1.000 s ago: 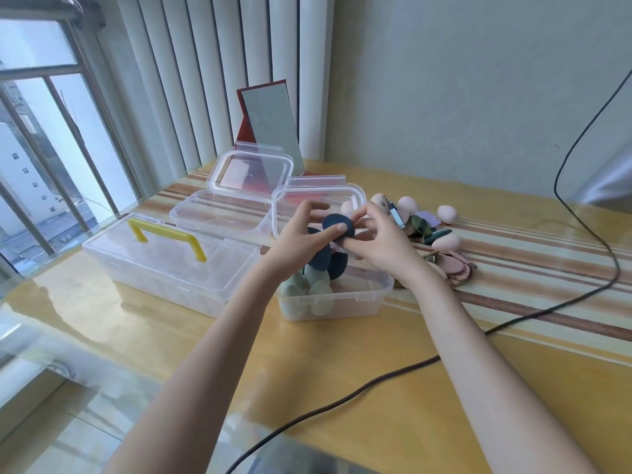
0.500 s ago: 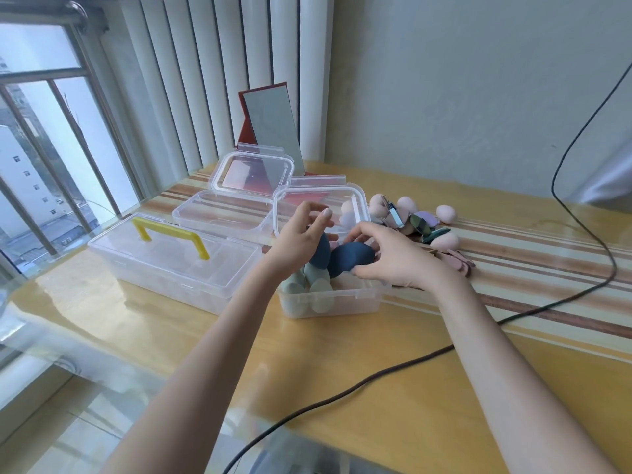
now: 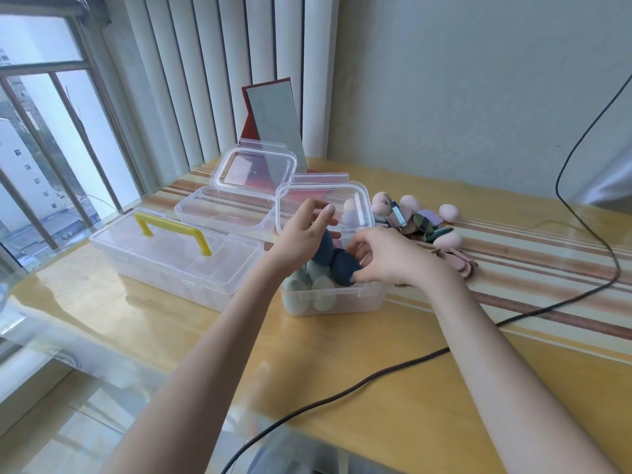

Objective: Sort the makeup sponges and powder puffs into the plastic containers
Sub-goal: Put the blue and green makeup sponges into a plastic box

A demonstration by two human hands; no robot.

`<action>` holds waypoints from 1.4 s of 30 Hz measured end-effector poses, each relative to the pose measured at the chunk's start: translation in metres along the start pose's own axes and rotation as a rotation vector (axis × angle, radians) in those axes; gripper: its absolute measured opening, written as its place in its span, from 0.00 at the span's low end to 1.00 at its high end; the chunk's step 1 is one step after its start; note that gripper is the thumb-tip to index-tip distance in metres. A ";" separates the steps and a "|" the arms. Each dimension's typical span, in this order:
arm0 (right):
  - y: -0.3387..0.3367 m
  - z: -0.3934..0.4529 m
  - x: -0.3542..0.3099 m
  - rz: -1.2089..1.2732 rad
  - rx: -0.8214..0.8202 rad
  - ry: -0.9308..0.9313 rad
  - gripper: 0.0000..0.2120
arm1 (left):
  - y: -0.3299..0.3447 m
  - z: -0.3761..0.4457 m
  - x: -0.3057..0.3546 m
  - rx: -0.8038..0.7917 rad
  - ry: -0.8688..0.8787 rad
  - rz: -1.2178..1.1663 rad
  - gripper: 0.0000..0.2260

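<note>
A small clear plastic container (image 3: 333,299) stands in front of me with its lid raised behind it. Pale green sponges (image 3: 321,292) and dark blue puffs lie inside. My right hand (image 3: 386,256) pinches a dark blue powder puff (image 3: 343,268) just over the container's right side. My left hand (image 3: 301,237) hovers above the container, fingers relaxed, with its palm against another dark blue puff (image 3: 324,249). A pile of pink sponges and mixed puffs (image 3: 420,224) lies on the table to the right.
A second open clear container (image 3: 222,213) sits behind on the left. A larger box with a yellow handle (image 3: 174,249) stands at the left. A mirror (image 3: 273,124) leans on the blinds. A dark cable (image 3: 342,395) crosses the table in front.
My right hand has brought the dark blue puff down from in front of the lid into the container's right side. My left hand has let go of it and its fingers have straightened.
</note>
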State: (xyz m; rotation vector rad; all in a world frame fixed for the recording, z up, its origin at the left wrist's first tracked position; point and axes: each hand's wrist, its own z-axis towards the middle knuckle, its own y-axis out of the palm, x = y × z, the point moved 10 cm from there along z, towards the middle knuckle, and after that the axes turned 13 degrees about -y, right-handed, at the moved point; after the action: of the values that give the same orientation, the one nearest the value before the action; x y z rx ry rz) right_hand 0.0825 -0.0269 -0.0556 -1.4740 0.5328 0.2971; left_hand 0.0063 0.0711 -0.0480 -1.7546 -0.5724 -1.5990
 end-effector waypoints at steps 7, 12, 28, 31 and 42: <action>0.007 0.001 -0.001 -0.104 0.030 0.027 0.06 | 0.002 -0.004 0.004 0.000 0.011 0.045 0.11; 0.009 0.002 0.000 -0.197 0.046 0.055 0.05 | -0.008 -0.014 0.020 0.053 0.077 -0.150 0.11; -0.005 -0.005 0.000 0.235 0.152 0.048 0.11 | 0.023 -0.018 0.012 -0.051 0.101 0.301 0.13; 0.012 -0.006 -0.005 0.455 0.074 0.035 0.14 | 0.020 -0.016 0.012 -0.027 0.094 0.298 0.13; 0.018 0.004 -0.004 0.628 0.089 0.081 0.15 | 0.005 -0.017 0.001 -0.137 -0.065 0.101 0.15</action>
State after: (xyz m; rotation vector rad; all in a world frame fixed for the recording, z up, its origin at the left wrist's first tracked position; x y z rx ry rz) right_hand 0.0704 -0.0204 -0.0692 -1.2056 1.0594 0.6967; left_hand -0.0016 0.0550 -0.0483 -1.9109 -0.4053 -1.5477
